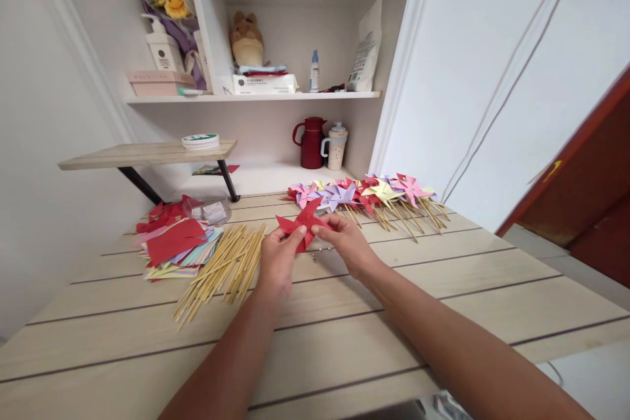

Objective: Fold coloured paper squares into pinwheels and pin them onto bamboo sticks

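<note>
Both my hands hold a red paper pinwheel (306, 218) above the middle of the table. My left hand (278, 259) pinches its lower left side, thumb on the front. My right hand (348, 243) grips the right side, its thumb close to the centre. No stick shows on this pinwheel. Several tiny pins or beads (322, 250) lie on the table just beyond my hands. Left of my left hand is a loose pile of thin wooden sticks (224, 266). Stacked coloured paper squares (177, 243) lie further left, a red sheet on top.
Finished pinwheels on sticks (384, 193) lie in a heap at the back right. A small clear plastic box (211, 212) sits behind the papers, below a raised wooden stand (147, 154). A red jug (312, 144) and a lidded cup (336, 147) stand at the back.
</note>
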Action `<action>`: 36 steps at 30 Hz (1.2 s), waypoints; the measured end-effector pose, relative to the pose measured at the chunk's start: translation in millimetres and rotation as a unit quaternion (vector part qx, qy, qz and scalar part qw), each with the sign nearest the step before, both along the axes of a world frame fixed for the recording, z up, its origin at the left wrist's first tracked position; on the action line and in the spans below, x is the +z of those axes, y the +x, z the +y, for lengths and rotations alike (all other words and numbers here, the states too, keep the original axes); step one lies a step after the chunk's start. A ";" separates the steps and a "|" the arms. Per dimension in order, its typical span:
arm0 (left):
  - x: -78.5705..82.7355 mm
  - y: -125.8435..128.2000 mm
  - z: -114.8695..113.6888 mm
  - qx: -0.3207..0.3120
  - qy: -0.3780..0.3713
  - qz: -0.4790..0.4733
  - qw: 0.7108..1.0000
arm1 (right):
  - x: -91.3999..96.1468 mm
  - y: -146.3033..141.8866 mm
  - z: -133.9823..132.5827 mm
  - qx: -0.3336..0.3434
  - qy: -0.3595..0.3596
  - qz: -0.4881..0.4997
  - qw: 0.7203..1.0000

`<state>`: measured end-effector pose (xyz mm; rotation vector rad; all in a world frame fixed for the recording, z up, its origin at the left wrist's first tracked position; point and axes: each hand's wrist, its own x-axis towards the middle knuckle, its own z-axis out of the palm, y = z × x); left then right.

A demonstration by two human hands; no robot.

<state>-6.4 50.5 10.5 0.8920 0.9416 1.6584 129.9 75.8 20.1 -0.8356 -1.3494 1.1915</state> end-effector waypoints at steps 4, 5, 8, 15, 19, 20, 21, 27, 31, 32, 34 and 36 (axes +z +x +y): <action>1.4 -7.8 3.3 0.026 0.003 -0.014 1.000 | 8.3 24.5 15.8 -0.079 0.024 0.045 0.996; 0.3 -10.6 5.5 0.038 0.002 -0.019 0.999 | 9.5 32.3 21.1 -0.114 0.018 0.050 0.992; -6.7 -19.4 13.9 0.058 -0.002 -0.020 0.998 | 6.9 52.2 36.3 -0.152 -0.012 0.009 0.988; -26.1 -33.8 27.8 0.103 -0.049 -0.002 0.993 | -18.4 59.8 51.4 -0.079 -0.046 -0.109 0.990; -28.5 -35.7 28.0 0.111 -0.058 -0.004 0.992 | -27.6 56.5 49.1 -0.002 -0.061 -0.161 0.985; -28.2 -35.3 27.3 0.111 -0.057 -0.004 0.992 | -29.5 55.6 48.1 0.015 -0.063 -0.171 0.983; -27.8 -34.7 26.5 0.110 -0.058 -0.004 0.992 | -31.3 54.6 47.2 0.025 -0.064 -0.181 0.981; -27.1 -31.7 22.8 0.099 -0.072 -0.007 0.992 | -42.0 44.9 48.3 0.007 -0.051 -0.222 0.974; -26.8 -31.5 22.6 0.090 -0.079 -0.006 0.993 | -42.7 42.0 49.7 0.018 -0.033 -0.248 0.968; -26.2 -31.4 22.4 0.088 -0.079 -0.009 0.993 | -41.6 43.3 49.3 0.025 -0.027 -0.253 0.967; -24.5 -30.8 21.9 0.089 -0.081 -0.016 0.993 | -38.3 48.9 47.9 0.047 -0.016 -0.261 0.964; -22.5 -30.0 21.5 0.090 -0.088 -0.022 0.992 | -34.6 57.6 46.1 0.075 -0.005 -0.268 0.960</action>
